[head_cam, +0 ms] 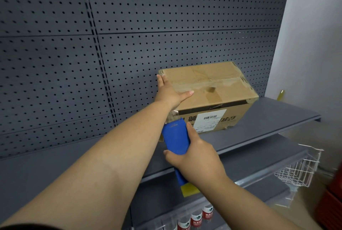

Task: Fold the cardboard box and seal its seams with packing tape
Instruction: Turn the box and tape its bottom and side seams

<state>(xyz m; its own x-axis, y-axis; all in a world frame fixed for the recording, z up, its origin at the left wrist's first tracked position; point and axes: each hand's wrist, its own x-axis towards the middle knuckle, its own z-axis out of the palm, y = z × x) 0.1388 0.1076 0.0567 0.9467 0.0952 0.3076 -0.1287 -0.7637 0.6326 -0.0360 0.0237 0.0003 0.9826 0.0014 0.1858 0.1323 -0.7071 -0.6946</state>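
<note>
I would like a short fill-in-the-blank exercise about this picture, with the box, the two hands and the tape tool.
1. The cardboard box stands on a grey ____.
2. The left hand lies flat on the ____ of the box.
3. The right hand grips a tape dispenser whose colour is ____.
4. Behind the box is a dark panel full of small ____.

Missing words: shelf; top; blue; holes

The cardboard box is brown, with a white barcode label and black print. The tape dispenser is blue, yellow at 6 o'clock. The pegboard is dark grey, dotted with holes.
</note>
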